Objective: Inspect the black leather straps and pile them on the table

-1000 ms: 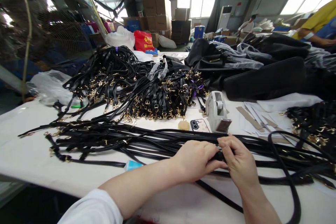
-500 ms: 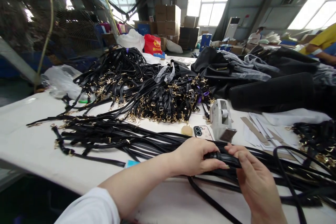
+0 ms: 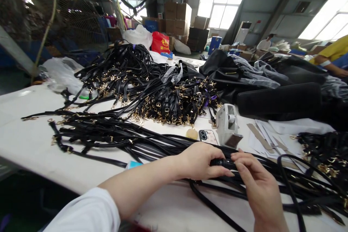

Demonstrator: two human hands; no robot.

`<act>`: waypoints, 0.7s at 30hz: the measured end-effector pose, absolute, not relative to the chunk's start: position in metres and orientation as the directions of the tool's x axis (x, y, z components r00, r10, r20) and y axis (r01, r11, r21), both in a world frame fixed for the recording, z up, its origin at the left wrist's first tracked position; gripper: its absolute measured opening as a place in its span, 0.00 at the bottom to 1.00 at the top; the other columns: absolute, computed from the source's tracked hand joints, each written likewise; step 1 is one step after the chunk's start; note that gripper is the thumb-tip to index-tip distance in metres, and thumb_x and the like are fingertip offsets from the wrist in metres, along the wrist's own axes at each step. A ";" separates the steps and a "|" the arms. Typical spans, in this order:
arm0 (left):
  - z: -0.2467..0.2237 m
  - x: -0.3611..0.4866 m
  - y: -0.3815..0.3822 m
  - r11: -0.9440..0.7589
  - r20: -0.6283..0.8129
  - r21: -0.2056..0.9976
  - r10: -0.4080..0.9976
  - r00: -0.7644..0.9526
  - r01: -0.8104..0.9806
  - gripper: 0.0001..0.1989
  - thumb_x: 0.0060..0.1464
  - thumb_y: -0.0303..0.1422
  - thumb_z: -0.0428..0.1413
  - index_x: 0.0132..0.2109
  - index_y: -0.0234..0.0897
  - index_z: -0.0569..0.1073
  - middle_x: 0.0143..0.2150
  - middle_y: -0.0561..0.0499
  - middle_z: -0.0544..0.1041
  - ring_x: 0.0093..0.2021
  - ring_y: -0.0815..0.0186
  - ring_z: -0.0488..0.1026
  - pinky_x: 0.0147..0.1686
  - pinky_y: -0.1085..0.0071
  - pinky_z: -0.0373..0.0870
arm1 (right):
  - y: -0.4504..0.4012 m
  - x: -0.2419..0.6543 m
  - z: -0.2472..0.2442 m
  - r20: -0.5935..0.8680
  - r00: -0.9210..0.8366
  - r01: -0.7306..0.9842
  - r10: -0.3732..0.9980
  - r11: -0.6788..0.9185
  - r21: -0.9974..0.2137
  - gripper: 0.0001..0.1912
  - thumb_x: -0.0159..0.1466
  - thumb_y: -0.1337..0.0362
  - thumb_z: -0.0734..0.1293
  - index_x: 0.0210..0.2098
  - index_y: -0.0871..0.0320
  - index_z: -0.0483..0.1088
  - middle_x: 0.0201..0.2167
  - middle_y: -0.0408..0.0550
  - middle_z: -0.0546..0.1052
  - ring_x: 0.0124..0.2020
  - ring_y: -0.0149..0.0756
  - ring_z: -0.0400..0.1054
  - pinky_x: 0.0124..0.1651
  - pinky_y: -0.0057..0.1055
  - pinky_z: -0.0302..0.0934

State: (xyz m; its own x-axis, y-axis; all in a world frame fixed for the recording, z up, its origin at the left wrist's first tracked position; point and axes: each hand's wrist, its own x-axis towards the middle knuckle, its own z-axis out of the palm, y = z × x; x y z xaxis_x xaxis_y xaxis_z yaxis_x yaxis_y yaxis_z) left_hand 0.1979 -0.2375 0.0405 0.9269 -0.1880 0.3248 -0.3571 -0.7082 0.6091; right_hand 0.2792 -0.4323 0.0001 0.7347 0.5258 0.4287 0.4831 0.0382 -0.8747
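Near the front of the table, my left hand (image 3: 199, 161) is closed round a black strap (image 3: 227, 164), with thumb and fingers on either side of it. My right hand (image 3: 257, 177) pinches at the strap's other end, its fingertips close to my left thumb. Beneath both hands lies a long bundle of black straps (image 3: 152, 145) with gold-coloured buckles and clips, running from left to right. One strap (image 3: 214, 206) loops down toward the front edge. The fingertips of my right hand partly cover the strap.
Behind the bundle are a large pile of buckled straps (image 3: 168, 101), a phone (image 3: 208, 137), a tape dispenser (image 3: 228, 125) and paper strips (image 3: 261, 137). Black bags (image 3: 280, 99) lie at the back right. A person's arm in a yellow sleeve (image 3: 330, 52) shows at the far right.
My right hand has moved slightly left, closer to my left hand, and less of the strap shows past its fingers. The camera view has shifted a little.
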 end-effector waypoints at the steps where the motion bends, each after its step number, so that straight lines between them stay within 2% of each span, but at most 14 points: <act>1: 0.040 0.198 -0.238 -0.714 0.326 0.602 -0.188 0.926 -0.357 0.19 0.57 0.47 0.59 0.32 0.34 0.75 0.25 0.53 0.74 0.24 0.70 0.66 0.23 0.74 0.55 | -0.430 0.279 0.001 0.426 0.729 0.491 0.536 0.024 -0.871 0.06 0.65 0.62 0.68 0.31 0.52 0.72 0.39 0.45 0.75 0.45 0.41 0.67 0.67 0.45 0.46; 7: 0.032 0.201 -0.245 -0.751 0.299 0.557 -0.218 0.929 -0.355 0.18 0.56 0.46 0.61 0.30 0.34 0.75 0.26 0.51 0.75 0.26 0.69 0.69 0.23 0.74 0.54 | -0.420 0.273 0.007 0.446 0.678 0.562 0.584 -0.021 -0.827 0.09 0.64 0.61 0.69 0.27 0.52 0.72 0.33 0.44 0.76 0.39 0.40 0.70 0.67 0.46 0.46; 10: 0.035 0.201 -0.240 -0.687 0.262 0.655 -0.184 0.947 -0.315 0.17 0.53 0.46 0.63 0.32 0.34 0.77 0.25 0.53 0.75 0.25 0.70 0.68 0.24 0.75 0.55 | -0.426 0.275 0.004 0.447 0.677 0.566 0.585 -0.026 -0.824 0.07 0.65 0.61 0.68 0.30 0.52 0.74 0.36 0.45 0.77 0.42 0.40 0.70 0.67 0.44 0.49; 12: 0.040 0.200 -0.235 -0.601 0.176 0.770 -0.124 0.977 -0.215 0.17 0.50 0.46 0.65 0.34 0.35 0.78 0.26 0.54 0.75 0.26 0.71 0.67 0.25 0.76 0.58 | -0.434 0.278 0.001 0.443 0.702 0.540 0.558 -0.012 -0.841 0.04 0.65 0.60 0.68 0.36 0.51 0.75 0.41 0.46 0.77 0.48 0.42 0.69 0.65 0.43 0.53; 15: 0.046 0.198 -0.227 -0.435 0.065 0.895 -0.089 0.994 -0.097 0.16 0.49 0.43 0.66 0.36 0.34 0.78 0.28 0.55 0.75 0.27 0.72 0.67 0.27 0.78 0.62 | -0.443 0.283 -0.004 0.421 0.762 0.483 0.492 0.002 -0.876 0.07 0.63 0.61 0.70 0.41 0.51 0.76 0.44 0.47 0.77 0.57 0.45 0.65 0.65 0.40 0.55; 18: 0.048 0.197 -0.225 -0.347 0.081 0.931 -0.105 0.991 -0.113 0.14 0.50 0.41 0.65 0.37 0.33 0.79 0.28 0.55 0.75 0.28 0.73 0.66 0.29 0.78 0.63 | -0.444 0.284 -0.007 0.375 0.788 0.423 0.488 0.012 -0.906 0.06 0.61 0.61 0.72 0.38 0.51 0.76 0.41 0.45 0.77 0.57 0.46 0.66 0.66 0.41 0.54; 21: 0.044 0.197 -0.229 -0.358 0.133 0.920 -0.106 0.985 -0.163 0.13 0.51 0.39 0.65 0.38 0.33 0.79 0.29 0.55 0.75 0.28 0.72 0.67 0.30 0.78 0.62 | -0.440 0.283 -0.008 0.361 0.780 0.421 0.511 -0.003 -0.907 0.04 0.60 0.60 0.73 0.35 0.51 0.75 0.38 0.44 0.77 0.56 0.46 0.67 0.67 0.45 0.51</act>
